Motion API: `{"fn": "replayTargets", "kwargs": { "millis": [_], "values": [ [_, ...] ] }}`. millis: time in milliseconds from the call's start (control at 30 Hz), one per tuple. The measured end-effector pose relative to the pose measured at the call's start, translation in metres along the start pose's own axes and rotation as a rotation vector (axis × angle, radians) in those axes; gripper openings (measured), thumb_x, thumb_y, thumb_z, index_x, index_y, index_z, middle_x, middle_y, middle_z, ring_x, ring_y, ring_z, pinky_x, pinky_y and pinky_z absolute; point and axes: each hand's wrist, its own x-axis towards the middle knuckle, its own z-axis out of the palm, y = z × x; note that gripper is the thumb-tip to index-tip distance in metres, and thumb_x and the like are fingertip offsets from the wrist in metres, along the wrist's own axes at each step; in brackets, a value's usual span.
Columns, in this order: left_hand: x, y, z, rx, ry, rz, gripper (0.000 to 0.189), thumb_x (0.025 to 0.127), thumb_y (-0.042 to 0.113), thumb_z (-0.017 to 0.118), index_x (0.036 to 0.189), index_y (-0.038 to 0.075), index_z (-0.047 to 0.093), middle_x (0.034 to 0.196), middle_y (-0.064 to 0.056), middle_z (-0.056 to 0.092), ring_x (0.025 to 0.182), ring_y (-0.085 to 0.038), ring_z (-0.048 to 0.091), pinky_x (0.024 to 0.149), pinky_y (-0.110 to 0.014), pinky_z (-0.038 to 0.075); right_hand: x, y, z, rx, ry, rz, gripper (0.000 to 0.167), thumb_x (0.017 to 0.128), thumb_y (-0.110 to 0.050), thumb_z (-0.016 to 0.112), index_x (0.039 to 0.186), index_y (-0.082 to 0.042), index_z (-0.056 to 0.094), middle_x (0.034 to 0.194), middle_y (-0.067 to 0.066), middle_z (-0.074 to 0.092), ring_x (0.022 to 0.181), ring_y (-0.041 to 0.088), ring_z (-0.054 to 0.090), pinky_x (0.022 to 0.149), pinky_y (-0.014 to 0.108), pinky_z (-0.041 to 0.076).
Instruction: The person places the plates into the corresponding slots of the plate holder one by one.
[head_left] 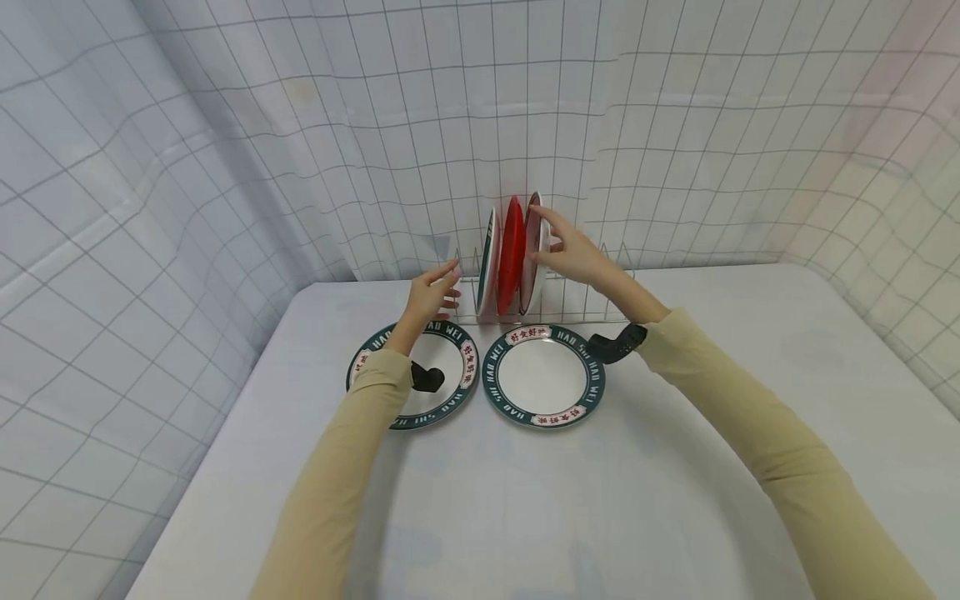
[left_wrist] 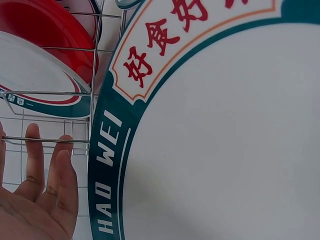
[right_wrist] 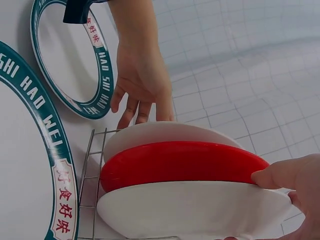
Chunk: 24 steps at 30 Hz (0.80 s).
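A wire dish rack (head_left: pixel 573 300) at the back of the table holds three plates on edge: a white plate with a green rim (head_left: pixel 488 262), a red plate (head_left: pixel 512 254) and a white plate with a dark edge (head_left: pixel 534 275). My right hand (head_left: pixel 573 250) grips that rightmost plate by its upper edge, thumb on the side facing the red plate. My left hand (head_left: pixel 429 298) is at the rack's left end, fingers loosely bent and holding nothing. In the left wrist view its fingertips (left_wrist: pixel 33 131) are by a rack wire; contact is unclear.
Two white plates with green lettered rims lie flat before the rack, a left plate (head_left: pixel 442 412) partly under my left wrist and a right plate (head_left: pixel 543 379) beside it. Grid-patterned white curtain (head_left: pixel 420 125) hangs behind and at both sides of the white table (head_left: pixel 525 508).
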Motion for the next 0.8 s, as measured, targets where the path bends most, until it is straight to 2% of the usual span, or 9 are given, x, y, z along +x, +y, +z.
{"fn": "replayTargets", "kwargs": {
  "millis": [133,233,300,500,667,800],
  "values": [
    [-0.001,0.0,-0.001,0.001,-0.002,-0.004,0.044,0.1,0.043,0.048,0.143,0.035,0.046,0.112,-0.017,0.065,0.1,-0.034,0.064,0.075,-0.035,0.054,-0.008,0.009,0.004,-0.004,0.031,-0.056,0.072,0.094,-0.013,0.058,0.154,-0.023,0.02,0.159,0.014,0.021,0.131,0.042,0.043,0.095,0.056,0.047],
    [-0.002,0.0,-0.002,-0.008,-0.006,-0.002,0.044,0.099,0.044,0.049,0.142,0.035,0.047,0.115,-0.02,0.065,0.095,-0.03,0.066,0.08,-0.039,0.055,-0.016,0.016,0.007,0.011,0.07,-0.085,0.069,0.094,-0.013,0.058,0.153,-0.022,0.024,0.156,0.017,0.028,0.128,0.04,0.046,0.096,0.055,0.047],
    [-0.002,-0.001,-0.003,-0.014,0.0,0.005,0.043,0.098,0.043,0.051,0.14,0.034,0.05,0.111,-0.019,0.067,0.088,-0.025,0.067,0.078,-0.038,0.055,-0.022,0.02,0.01,0.035,0.101,-0.106,0.066,0.094,-0.012,0.058,0.151,-0.021,0.028,0.153,0.019,0.032,0.125,0.039,0.048,0.097,0.054,0.047],
    [-0.003,0.001,-0.004,-0.007,-0.001,-0.013,0.043,0.1,0.041,0.05,0.142,0.033,0.048,0.114,-0.022,0.065,0.094,-0.03,0.066,0.08,-0.041,0.055,-0.039,0.029,0.019,0.079,0.206,-0.17,0.06,0.092,-0.003,0.06,0.146,-0.012,0.038,0.142,0.024,0.044,0.116,0.041,0.054,0.095,0.052,0.048],
    [-0.001,0.0,-0.004,0.007,0.006,-0.009,0.043,0.1,0.039,0.049,0.142,0.032,0.048,0.107,-0.017,0.066,0.085,-0.022,0.065,0.068,-0.029,0.053,-0.054,0.04,0.025,0.064,0.245,-0.16,0.058,0.09,-0.001,0.062,0.143,-0.008,0.04,0.136,0.023,0.048,0.11,0.038,0.056,0.09,0.05,0.051],
    [0.0,-0.002,-0.005,0.016,0.003,-0.006,0.043,0.101,0.039,0.048,0.143,0.032,0.047,0.108,-0.017,0.066,0.085,-0.02,0.065,0.067,-0.027,0.052,-0.066,0.052,0.028,0.04,0.234,-0.114,0.058,0.089,-0.002,0.064,0.142,-0.009,0.041,0.134,0.023,0.049,0.107,0.037,0.057,0.089,0.05,0.051]
  ]
}}
